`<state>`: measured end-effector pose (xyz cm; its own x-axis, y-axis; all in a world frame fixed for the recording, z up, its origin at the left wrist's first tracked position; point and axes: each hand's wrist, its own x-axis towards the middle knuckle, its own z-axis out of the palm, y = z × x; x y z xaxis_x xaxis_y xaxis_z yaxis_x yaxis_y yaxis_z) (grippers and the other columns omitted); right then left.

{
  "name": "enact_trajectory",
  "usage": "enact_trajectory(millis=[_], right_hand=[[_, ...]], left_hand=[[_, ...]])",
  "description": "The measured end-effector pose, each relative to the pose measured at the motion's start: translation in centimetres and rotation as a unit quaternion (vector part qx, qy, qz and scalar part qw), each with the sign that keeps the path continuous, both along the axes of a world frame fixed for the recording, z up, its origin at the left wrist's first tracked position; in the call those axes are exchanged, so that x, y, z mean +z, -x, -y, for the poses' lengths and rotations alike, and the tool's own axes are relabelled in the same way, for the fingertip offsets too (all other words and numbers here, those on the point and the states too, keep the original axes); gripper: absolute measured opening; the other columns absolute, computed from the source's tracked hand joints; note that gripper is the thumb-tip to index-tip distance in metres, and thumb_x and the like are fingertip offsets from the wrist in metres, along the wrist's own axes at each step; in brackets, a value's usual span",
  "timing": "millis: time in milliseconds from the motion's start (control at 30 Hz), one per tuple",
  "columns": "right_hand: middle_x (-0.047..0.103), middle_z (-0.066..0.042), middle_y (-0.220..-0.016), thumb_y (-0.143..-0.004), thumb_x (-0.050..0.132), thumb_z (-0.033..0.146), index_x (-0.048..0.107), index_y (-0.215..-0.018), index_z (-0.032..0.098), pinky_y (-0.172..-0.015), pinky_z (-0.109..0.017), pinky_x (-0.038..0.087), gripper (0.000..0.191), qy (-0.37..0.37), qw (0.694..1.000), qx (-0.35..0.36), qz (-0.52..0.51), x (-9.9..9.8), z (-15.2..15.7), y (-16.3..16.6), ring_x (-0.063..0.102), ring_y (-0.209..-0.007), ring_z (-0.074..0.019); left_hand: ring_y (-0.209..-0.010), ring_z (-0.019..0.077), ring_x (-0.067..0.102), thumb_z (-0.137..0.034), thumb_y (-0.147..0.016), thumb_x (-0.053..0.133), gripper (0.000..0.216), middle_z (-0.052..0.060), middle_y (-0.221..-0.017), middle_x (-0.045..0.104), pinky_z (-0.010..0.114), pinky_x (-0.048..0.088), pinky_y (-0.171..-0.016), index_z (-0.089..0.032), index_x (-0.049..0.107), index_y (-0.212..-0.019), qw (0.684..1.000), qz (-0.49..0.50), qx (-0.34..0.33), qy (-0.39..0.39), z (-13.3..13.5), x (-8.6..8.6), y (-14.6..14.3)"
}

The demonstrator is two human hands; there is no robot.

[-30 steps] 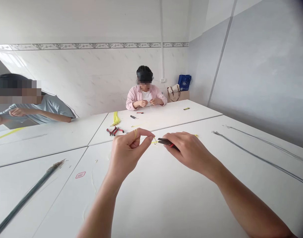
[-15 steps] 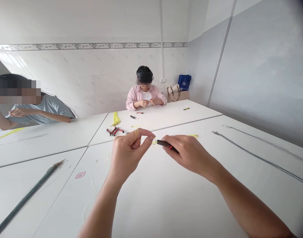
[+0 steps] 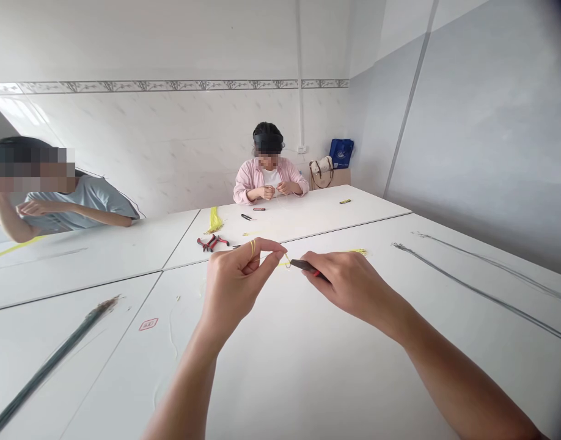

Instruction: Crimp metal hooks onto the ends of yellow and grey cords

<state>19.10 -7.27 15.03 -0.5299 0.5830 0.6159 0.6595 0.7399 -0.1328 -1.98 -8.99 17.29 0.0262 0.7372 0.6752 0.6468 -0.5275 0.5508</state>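
The left hand (image 3: 237, 281) is raised above the white table (image 3: 308, 379) with the wrist bent upward. Its thumb and forefinger are pressed together on a thin yellow thread (image 3: 252, 246). One turn of this thread lies around the forefinger, and a short end comes out of the pinch toward 3 o'clock, into the gap between the two hands. The right hand (image 3: 351, 284) comes in from 4 o'clock on a long, straight forearm. Its fingers are closed around small dark pliers (image 3: 303, 265), and the tip of this tool meets the thread end. Whether the tip is closed on the thread is too small to tell.

The thread looks very light, soft and a little slippery, so it would probably bend at once where nothing holds it. A tight pinch close to the free end, as here, seems the right place to take it.

At 11 o'clock from the hands lie red pliers (image 3: 212, 242) and a yellow bundle (image 3: 214, 220). At 12 o'clock a person in pink (image 3: 269, 177) sits at the far table.
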Motion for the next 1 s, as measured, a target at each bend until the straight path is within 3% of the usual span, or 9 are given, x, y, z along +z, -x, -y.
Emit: enact_trajectory(millis=[133, 700, 1000], right_hand=[[0.052, 0.006, -0.061, -0.103, 0.050, 0.017, 0.059, -0.089, 0.018, -0.049, -0.024, 0.022, 0.016, -0.030, 0.999, -0.011, 0.016, -0.41, -0.16, 0.23, 0.040, -0.051, -0.0089], [0.055, 0.004, -0.062, -0.102, 0.049, 0.016, 0.060, -0.093, 0.017, -0.049, -0.025, 0.024, 0.015, -0.018, 0.999, -0.025, 0.042, -0.36, -0.05, 0.53, 0.043, -0.050, -0.0104], [0.050, 0.005, -0.059, -0.104, 0.047, 0.020, 0.060, -0.089, 0.019, -0.049, -0.025, 0.022, 0.019, -0.011, 0.999, -0.035, 0.040, -0.22, -0.16, -0.01, 0.040, -0.049, -0.0097]], left_hand=[[-0.053, 0.0081, 0.019, -0.032, -0.090, 0.067, 0.019, -0.007, -0.057, 0.018, 0.025, 0.022, -0.052, -0.021, 0.078, -0.079, 1.000, -0.002, 0.007, -0.014, -0.25, -0.14, -0.03], [-0.054, 0.0086, 0.019, -0.029, -0.090, 0.067, 0.020, -0.007, -0.058, 0.018, 0.026, 0.022, -0.053, -0.019, 0.077, -0.077, 0.999, -0.011, 0.024, -0.033, -0.34, -0.23, -0.10], [-0.051, 0.0083, 0.019, -0.034, -0.091, 0.065, 0.021, -0.008, -0.056, 0.017, 0.025, 0.024, -0.052, -0.020, 0.077, -0.081, 0.999, -0.023, -0.017, 0.032, -0.36, 0.02, 0.53]])
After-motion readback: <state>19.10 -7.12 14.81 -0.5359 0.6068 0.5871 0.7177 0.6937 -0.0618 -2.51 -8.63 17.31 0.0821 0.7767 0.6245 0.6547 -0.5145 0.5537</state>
